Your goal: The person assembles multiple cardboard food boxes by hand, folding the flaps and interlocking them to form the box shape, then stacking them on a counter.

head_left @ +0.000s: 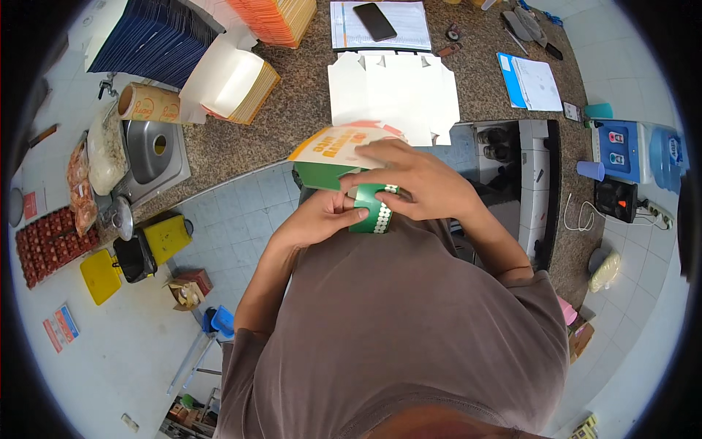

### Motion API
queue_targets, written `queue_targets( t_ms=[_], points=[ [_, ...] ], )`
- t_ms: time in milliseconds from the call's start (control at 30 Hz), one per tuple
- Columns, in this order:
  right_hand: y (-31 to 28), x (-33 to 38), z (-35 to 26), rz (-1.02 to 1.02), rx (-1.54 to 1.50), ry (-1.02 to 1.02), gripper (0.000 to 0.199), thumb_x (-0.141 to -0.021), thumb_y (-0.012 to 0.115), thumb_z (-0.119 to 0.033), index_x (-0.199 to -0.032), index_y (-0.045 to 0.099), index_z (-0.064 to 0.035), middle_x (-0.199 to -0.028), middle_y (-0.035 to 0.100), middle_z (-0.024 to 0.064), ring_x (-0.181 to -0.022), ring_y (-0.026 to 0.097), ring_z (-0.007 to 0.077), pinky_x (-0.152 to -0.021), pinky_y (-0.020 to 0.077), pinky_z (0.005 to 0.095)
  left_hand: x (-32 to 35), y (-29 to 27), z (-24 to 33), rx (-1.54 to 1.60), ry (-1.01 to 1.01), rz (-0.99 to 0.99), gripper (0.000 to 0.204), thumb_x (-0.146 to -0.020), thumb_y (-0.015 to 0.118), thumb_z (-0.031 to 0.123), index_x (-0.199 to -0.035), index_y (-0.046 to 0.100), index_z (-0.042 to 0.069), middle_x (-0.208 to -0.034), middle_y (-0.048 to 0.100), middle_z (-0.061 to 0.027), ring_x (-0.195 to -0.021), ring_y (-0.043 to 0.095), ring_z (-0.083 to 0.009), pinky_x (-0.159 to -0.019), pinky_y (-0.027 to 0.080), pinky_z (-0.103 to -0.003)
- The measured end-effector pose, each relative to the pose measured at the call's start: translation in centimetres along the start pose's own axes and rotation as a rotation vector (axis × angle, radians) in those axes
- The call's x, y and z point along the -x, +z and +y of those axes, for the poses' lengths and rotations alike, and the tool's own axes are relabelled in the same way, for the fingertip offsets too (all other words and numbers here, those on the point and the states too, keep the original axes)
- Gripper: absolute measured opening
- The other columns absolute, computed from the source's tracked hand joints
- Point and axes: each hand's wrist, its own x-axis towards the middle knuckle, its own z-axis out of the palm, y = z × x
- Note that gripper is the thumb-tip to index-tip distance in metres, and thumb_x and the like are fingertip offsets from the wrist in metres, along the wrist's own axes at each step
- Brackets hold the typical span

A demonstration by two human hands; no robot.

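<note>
In front of my chest I hold a part-folded cardboard box, with green sides and a cream printed panel. A green flap with a row of white dots faces my body. My left hand grips the box's near left side, its thumb on the green flap. Over the right side reaches my right hand, fingers curled across the top and one digit on the flap's edge. Some fingertips are hidden behind the cardboard. Just beyond, a flat white unfolded box blank lies on the counter and overhangs its edge.
On the granite counter stand dark blue box stacks, orange ones and a nested white-lined stack. A phone rests on papers. A sink is at left; a blue clipboard and water dispenser are right.
</note>
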Motion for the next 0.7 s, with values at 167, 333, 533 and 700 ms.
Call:
queue_targets(
  t_ms=[167,333,533,700],
  points=[
    [0.4,-0.7,-0.9,0.363,0.08,0.066,0.032,-0.089,0.077,-0.013,-0.118,0.067,-0.0096,-0.153,0.051,0.0216,-0.14,0.049,0.0476,-0.113,0.0469,0.0521,-0.2,0.5,1.1,0.039,0.02,-0.071,0.06,-0.105,0.061,-0.001,-0.158,0.034,0.0,-0.117,0.074,-0.0078,-0.099,0.068,-0.008,-0.085,0.052,-0.024],
    [0.1,0.8,0.2,-0.023,-0.218,0.082,0.03,-0.09,0.077,-0.013,-0.119,0.069,-0.0086,-0.158,0.047,0.0209,-0.146,0.047,0.0414,-0.112,0.0454,0.0539,-0.4,-0.3,0.7,-0.162,-0.065,-0.065,0.068,-0.103,0.061,-0.004,-0.162,0.029,0.001,-0.114,0.075,-0.0074,-0.096,0.068,-0.0051,-0.086,0.051,-0.022],
    [-0.7,0.3,-2.6,0.136,0.319,0.099,0.051,-0.081,0.084,-0.026,-0.124,0.063,-0.0077,-0.157,0.044,0.0248,-0.139,0.045,0.0524,-0.111,0.0444,0.0594,-2.3,3.5,2.8,-0.158,0.233,0.226,0.077,-0.101,0.062,-0.005,-0.166,0.021,0.004,-0.103,0.08,-0.0101,-0.089,0.069,-0.0061,-0.083,0.05,-0.021],
    [-1.6,2.7,0.5,0.727,0.047,0.174,0.066,-0.076,0.087,-0.031,-0.129,0.056,-0.0042,-0.149,0.047,0.0326,-0.136,0.052,0.0464,-0.112,0.0434,0.0521,-2.5,1.2,3.6,-0.667,0.449,0.276,0.082,-0.097,0.075,0.019,-0.164,0.028,0.007,-0.117,0.078,-0.0148,-0.108,0.073,-0.0173,-0.096,0.054,-0.035]
  ],
)
